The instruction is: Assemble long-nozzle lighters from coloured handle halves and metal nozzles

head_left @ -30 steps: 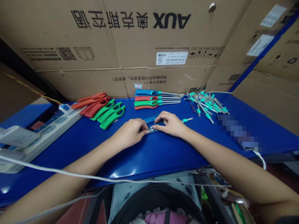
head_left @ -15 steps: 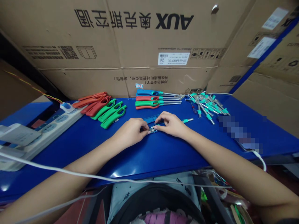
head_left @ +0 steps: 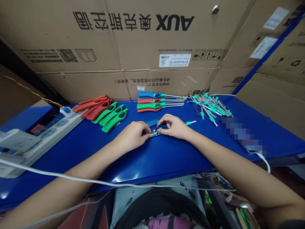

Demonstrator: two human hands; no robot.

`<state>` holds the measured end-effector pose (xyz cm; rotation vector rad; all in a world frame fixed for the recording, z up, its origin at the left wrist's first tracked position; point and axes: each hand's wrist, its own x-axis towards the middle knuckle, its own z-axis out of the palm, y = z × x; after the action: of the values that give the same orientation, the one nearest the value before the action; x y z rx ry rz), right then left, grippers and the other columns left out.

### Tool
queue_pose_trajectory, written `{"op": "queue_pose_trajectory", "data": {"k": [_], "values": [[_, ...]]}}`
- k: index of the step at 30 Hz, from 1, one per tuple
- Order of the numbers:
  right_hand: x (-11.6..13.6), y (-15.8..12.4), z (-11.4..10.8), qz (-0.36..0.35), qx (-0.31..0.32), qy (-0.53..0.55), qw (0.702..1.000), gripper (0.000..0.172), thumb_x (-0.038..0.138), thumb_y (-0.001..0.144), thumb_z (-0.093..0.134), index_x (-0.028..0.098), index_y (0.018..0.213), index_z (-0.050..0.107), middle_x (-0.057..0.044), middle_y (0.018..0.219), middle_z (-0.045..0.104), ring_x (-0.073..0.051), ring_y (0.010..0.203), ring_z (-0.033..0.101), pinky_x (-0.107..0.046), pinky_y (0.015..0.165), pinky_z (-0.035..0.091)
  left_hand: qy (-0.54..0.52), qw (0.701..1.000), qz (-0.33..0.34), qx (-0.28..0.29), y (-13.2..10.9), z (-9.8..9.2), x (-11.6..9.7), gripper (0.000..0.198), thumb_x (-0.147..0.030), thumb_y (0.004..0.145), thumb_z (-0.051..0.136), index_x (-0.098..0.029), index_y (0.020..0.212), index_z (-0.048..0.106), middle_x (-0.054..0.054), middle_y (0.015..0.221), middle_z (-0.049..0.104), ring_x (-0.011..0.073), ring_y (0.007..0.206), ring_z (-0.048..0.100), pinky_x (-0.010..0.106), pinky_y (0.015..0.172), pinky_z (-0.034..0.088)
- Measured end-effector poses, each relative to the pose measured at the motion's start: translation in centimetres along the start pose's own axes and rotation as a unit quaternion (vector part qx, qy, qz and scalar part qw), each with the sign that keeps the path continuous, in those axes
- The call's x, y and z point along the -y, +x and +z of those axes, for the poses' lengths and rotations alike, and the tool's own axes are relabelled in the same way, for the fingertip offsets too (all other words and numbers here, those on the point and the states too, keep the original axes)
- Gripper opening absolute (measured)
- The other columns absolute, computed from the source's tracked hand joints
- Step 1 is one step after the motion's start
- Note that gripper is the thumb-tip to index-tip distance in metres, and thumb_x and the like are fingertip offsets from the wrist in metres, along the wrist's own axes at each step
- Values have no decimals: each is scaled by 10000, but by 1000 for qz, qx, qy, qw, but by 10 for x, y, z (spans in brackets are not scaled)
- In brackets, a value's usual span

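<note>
My left hand (head_left: pixel 132 136) pinches the near end of a small opened lighter handle (head_left: pixel 156 131), with light-coloured parts and thin wire inside it. My right hand (head_left: pixel 175 127) has its thumb and fingertips closed at the other end of the same handle. A blue casing piece (head_left: pixel 152 122) lies just behind the fingertips, partly covered by both hands. From beyond the right hand a metal lighter tube with a teal collar (head_left: pixel 190 122) sticks out to the right. The fingers hide much of the handle's inside.
Red and green handle shells (head_left: pixel 114 120) lie at the left beside a white power strip (head_left: pixel 53 130). Assembled stick lighters (head_left: pixel 149 101) are lined up at the back. Metal tubes with teal collars (head_left: pixel 215 109) are piled at right, near a blurred phone-like object (head_left: pixel 243 135). A white cable (head_left: pixel 109 183) crosses in front.
The view has shifted slightly. Both hands stay at the same handle, and my right fingertips have moved only a little over the parts in it.
</note>
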<state>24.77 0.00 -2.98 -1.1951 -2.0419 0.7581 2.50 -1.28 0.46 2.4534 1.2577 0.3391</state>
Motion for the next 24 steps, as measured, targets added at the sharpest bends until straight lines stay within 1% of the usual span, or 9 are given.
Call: {"op": "queue_pose_trajectory", "data": {"k": [5, 15, 21, 24], "values": [[0, 0, 1, -1, -1, 1, 1000, 182, 236, 723, 764, 166, 882, 710, 5, 911, 563, -32, 519, 348, -224, 525, 328, -3, 1000, 0, 1, 0, 0, -1, 93, -199, 854, 653, -195, 893, 738, 38, 913, 737, 176, 763, 664, 248, 681, 457], [0, 0, -1, 3, 3, 16, 1000, 195, 244, 723, 768, 162, 889, 705, 4, 910, 560, -27, 507, 345, -220, 502, 313, -7, 1000, -7, -3, -2, 1, -3, 98, -206, 855, 630, -190, 907, 712, 41, 919, 740, 176, 731, 661, 253, 649, 471], [1, 0, 0, 0, -4, 8, 1000, 197, 237, 719, 774, 156, 885, 705, 6, 901, 561, -24, 498, 328, -225, 503, 313, -2, 1000, -4, -10, -3, 2, -3, 89, -219, 858, 627, -187, 896, 700, 48, 925, 725, 191, 791, 666, 265, 675, 476], [1, -1, 1, -2, -10, 2, 1000, 196, 232, 715, 775, 148, 879, 709, 4, 895, 564, -29, 505, 332, -228, 513, 323, -5, 1000, -6, -11, -3, 2, -4, 88, -222, 856, 629, -186, 893, 701, 47, 920, 722, 188, 773, 660, 265, 664, 473]]}}
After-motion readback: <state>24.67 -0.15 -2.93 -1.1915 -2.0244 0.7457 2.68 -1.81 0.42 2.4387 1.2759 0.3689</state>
